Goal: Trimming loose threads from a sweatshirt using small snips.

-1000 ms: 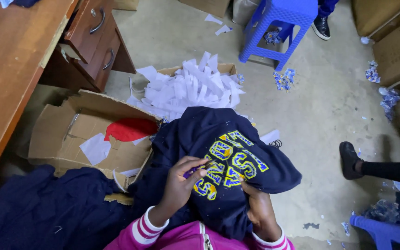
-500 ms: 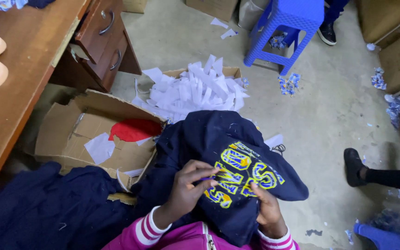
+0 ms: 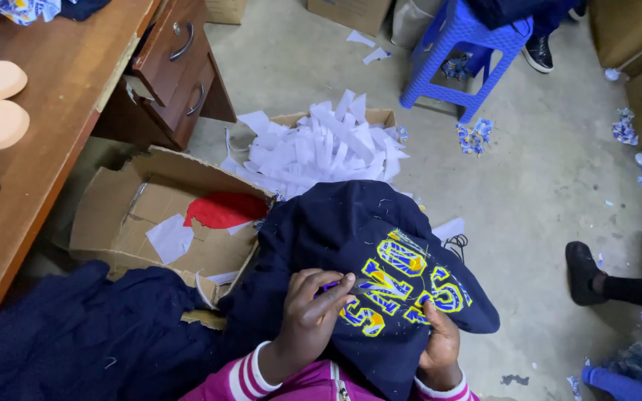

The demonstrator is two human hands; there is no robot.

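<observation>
Draped over the lap, a navy fleece garment with yellow-and-blue stitched lettering (image 3: 380, 260) is gripped underneath by the right hand (image 3: 440, 345), fingers curled shut to keep the fabric taut, while the left hand (image 3: 313, 312) pinches a small purple tool (image 3: 330, 286) at the lettering.

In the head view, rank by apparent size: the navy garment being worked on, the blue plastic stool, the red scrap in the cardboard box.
1. Navy garment, nearest the camera
2. Blue plastic stool, partly cropped
3. Red scrap
</observation>
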